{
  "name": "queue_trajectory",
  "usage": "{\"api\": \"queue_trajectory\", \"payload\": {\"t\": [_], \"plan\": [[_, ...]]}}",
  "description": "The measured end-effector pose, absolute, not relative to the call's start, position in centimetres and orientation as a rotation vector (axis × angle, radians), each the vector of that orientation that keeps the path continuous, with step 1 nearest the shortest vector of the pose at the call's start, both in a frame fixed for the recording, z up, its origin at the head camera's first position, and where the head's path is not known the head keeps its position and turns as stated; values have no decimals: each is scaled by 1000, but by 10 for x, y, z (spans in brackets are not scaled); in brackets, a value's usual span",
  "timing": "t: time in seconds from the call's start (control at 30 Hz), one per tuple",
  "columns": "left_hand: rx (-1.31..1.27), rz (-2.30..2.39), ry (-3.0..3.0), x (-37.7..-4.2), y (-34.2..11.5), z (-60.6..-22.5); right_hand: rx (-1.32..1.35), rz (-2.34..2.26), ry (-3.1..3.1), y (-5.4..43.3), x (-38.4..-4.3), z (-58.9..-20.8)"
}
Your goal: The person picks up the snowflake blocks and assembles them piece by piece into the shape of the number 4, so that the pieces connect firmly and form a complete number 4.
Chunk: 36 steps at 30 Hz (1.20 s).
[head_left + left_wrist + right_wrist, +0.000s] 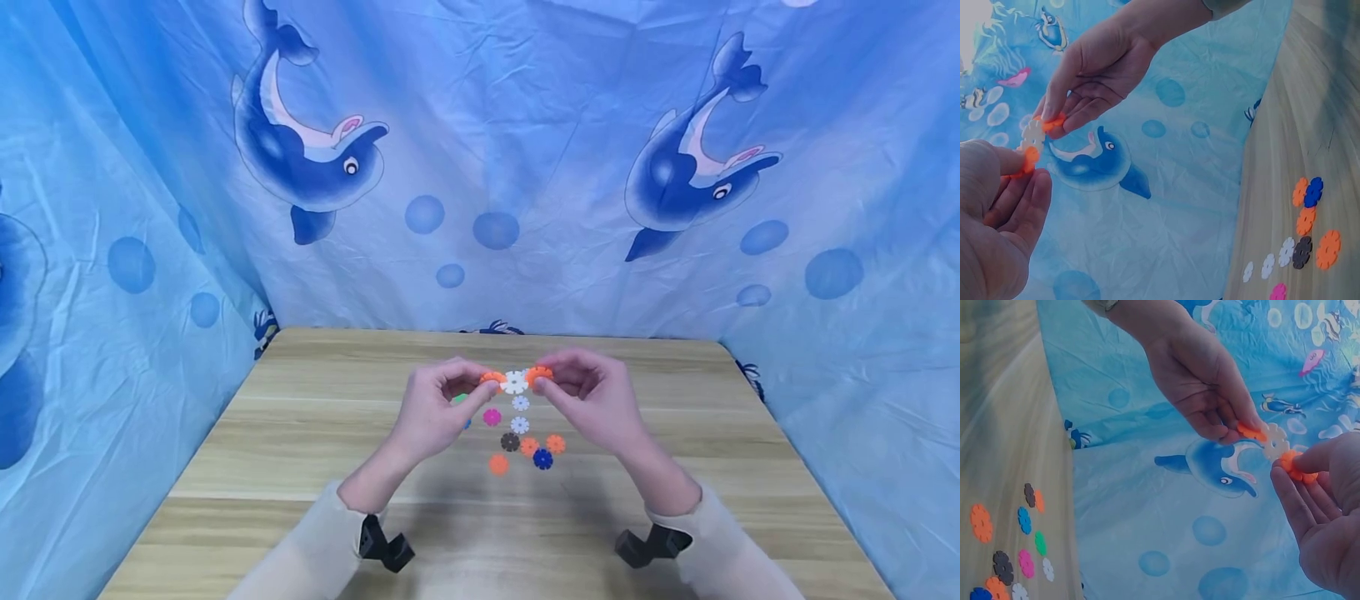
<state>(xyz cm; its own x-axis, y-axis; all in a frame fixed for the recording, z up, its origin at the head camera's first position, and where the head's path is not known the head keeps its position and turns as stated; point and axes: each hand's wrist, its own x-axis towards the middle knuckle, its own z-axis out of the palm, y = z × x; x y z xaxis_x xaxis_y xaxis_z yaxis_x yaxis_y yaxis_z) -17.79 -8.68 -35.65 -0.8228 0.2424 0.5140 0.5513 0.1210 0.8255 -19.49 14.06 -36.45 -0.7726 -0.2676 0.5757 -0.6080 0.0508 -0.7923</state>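
Observation:
Both hands are raised over the table, with a white notched plastic disc [514, 382] between them. My left hand [435, 408] pinches an orange notched disc [1030, 160] at the white disc's left edge, between thumb and fingers. On the other side, my right hand [600, 404] pinches a second orange notched disc [1297, 466], which meets the white disc's right edge. The three form a short row. Fingers cover part of each orange disc.
Loose notched discs lie on the wooden table [300, 433] beneath the hands: several orange [498, 464] and white [520, 425], a pink one [492, 417], a dark blue one [543, 459], black [1003, 567] and green [1040, 543] ones. A blue dolphin-print curtain [525, 167] encloses the table.

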Motion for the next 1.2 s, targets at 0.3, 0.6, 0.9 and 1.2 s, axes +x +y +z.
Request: {"api": "queue_trajectory", "payload": {"t": [0.3, 0.6, 0.9, 1.2], "plan": [[-779, -1785, -2151, -174, -83, -353, 876, 1821, -2024, 136, -182, -353], [-788, -1806, -2127, -174, -81, -354, 892, 1865, -2009, 144, -193, -370], [-847, -1827, -2072, -174, -80, -356, 916, 1793, -2005, 143, -194, -369], [-836, -1792, -2073, -176, -81, -356, 1008, 1658, -2055, 154, -198, -372]]}}
